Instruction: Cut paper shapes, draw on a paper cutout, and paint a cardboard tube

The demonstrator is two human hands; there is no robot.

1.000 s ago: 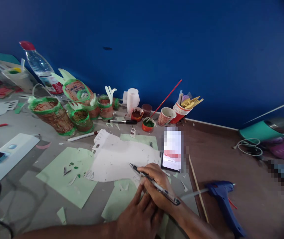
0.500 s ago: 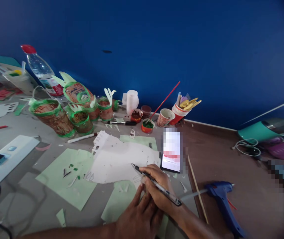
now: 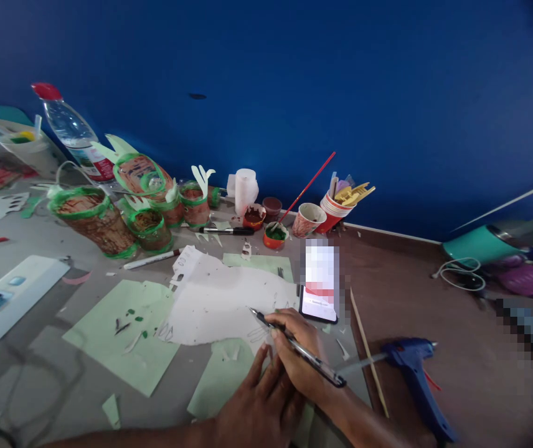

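A pen (image 3: pixel 311 356) is gripped in my right hand (image 3: pixel 297 348), its tip over a torn-edged sheet of white paper (image 3: pixel 229 298). Pencil-like outlines of small loops show on the paper's corners and right side. My left hand (image 3: pixel 259 401) lies flat with its fingers stretched out at the paper's lower right edge, partly under my right hand. Sheets of pale green paper (image 3: pixel 124 336) lie beneath and beside the white one. Just beyond my right hand is a lit phone (image 3: pixel 319 308), its screen blurred out.
Brown-and-green painted containers (image 3: pixel 93 218) stand at the back left near a plastic bottle (image 3: pixel 73 127). Paint pots, including a green one (image 3: pixel 274 235) with a brush, and paper cups (image 3: pixel 310 219) line the wall. A blue glue gun (image 3: pixel 411 367) and wooden stick (image 3: pixel 369 354) lie right.
The whole view has shifted slightly, so things on the table sit a little further left. My right hand still holds the pen over the paper, and its tip has barely moved.
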